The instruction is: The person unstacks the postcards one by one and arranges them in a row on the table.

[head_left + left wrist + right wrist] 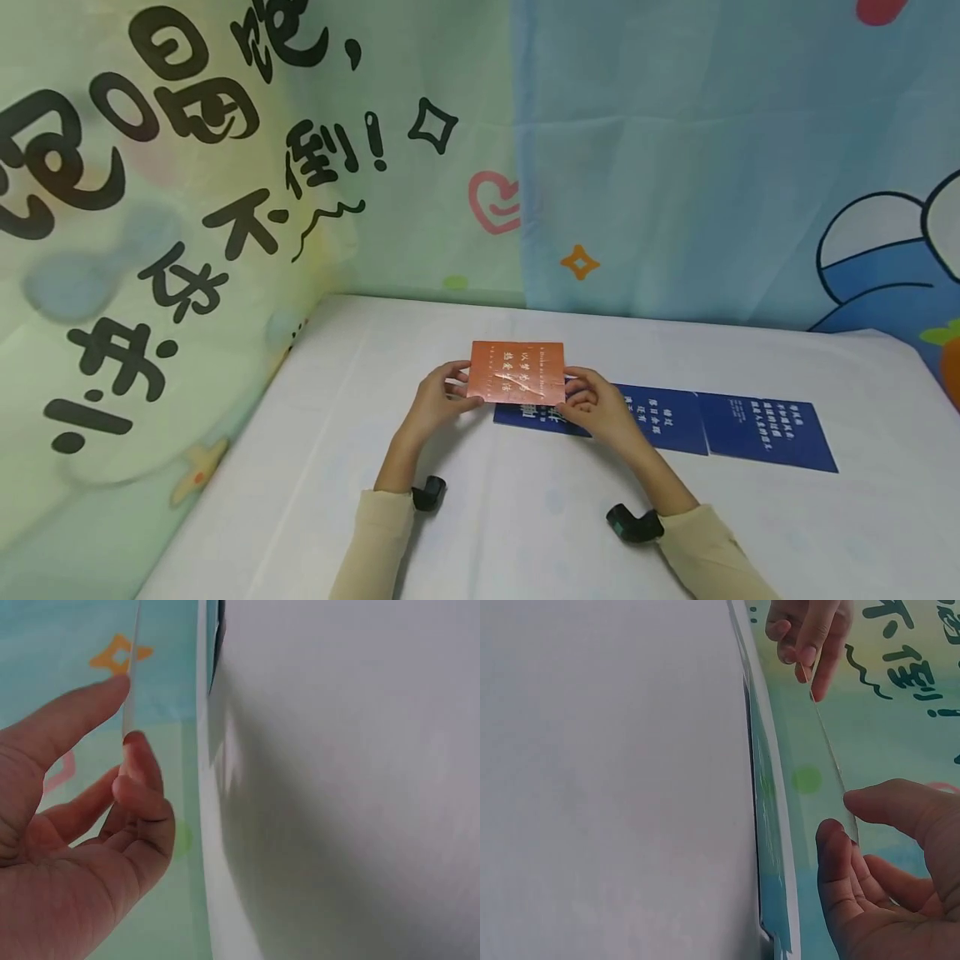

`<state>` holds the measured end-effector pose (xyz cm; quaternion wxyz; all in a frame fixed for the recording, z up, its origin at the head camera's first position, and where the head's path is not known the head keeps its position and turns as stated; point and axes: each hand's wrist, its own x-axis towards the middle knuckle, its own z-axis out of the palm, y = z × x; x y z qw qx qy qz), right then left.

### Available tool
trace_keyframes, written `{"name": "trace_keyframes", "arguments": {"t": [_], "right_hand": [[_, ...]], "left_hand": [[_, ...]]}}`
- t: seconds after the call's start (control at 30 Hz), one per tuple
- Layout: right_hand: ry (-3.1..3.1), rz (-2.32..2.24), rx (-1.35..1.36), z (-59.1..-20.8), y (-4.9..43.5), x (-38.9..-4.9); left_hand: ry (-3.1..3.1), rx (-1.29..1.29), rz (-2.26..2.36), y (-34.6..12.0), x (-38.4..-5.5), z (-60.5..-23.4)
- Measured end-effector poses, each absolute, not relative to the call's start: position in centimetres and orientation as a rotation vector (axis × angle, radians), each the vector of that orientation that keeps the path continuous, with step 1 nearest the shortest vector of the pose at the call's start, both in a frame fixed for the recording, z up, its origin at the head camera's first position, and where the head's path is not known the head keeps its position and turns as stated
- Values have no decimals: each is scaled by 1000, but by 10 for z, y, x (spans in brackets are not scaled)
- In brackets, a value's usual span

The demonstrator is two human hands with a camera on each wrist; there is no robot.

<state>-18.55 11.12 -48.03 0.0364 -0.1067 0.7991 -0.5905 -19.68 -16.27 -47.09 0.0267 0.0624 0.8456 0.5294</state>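
Note:
An orange card [516,372] with white lettering is held up between both hands in the head view. My left hand [444,392] pinches its left edge, thumb on one face and fingers behind. At the opposite edge my right hand [597,406] pinches it the same way. Both wrist views catch the card [130,705] nearly edge-on, raised off the table. Below and behind it, a row of dark blue cards with white writing lies on the table; the rightmost blue card [771,431] shows whole, while the leftmost blue card [536,419] is partly covered by the orange card and right hand.
A white cloth covers the table [525,517]. Printed curtains hang behind, a green and yellow curtain [420,225] with large black characters and a blue curtain [675,167]. Each wrist wears a small black camera [633,525].

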Motion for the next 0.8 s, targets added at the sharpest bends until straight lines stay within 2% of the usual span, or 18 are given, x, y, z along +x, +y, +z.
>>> {"name": "trace_keyframes", "arguments": {"t": [0.8], "right_hand": [[2315, -1834, -328, -489, 58, -195]], "left_hand": [[2688, 106, 1503, -209, -201, -468]]}}
